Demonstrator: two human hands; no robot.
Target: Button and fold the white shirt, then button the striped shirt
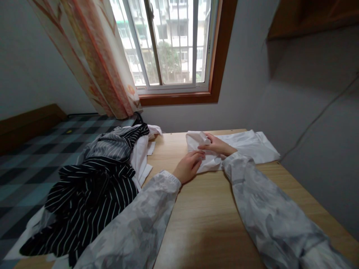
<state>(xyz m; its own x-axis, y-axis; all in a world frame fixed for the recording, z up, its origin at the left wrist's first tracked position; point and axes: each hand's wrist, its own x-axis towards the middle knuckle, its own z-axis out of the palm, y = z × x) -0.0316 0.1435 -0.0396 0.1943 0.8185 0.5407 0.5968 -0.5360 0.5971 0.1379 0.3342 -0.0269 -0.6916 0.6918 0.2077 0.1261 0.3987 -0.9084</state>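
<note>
A white garment (pixel 246 144) lies along the far right of the wooden table, its left end folded up under my hands. My right hand (pixel 217 145) grips the raised fold of white cloth, thumb and fingers closed around it. Just left of it, my left hand (pixel 190 165) rests at the near left edge of the same cloth, fingers bent and pressed together on the fabric. Whether the left fingertips pinch a layer or only press on it is hard to see. Both forearms are in grey-and-white patterned sleeves.
Black-and-white striped clothing (pixel 95 190) is heaped on the left with more white clothing (pixel 140 157), beside a bed with a checked cover (pixel 19 175). The wooden table (pixel 207 220) reaches the wall below a window (pixel 174 45). A curtain (pixel 95 56) hangs left; a cable (pixel 322 116) runs along the right wall.
</note>
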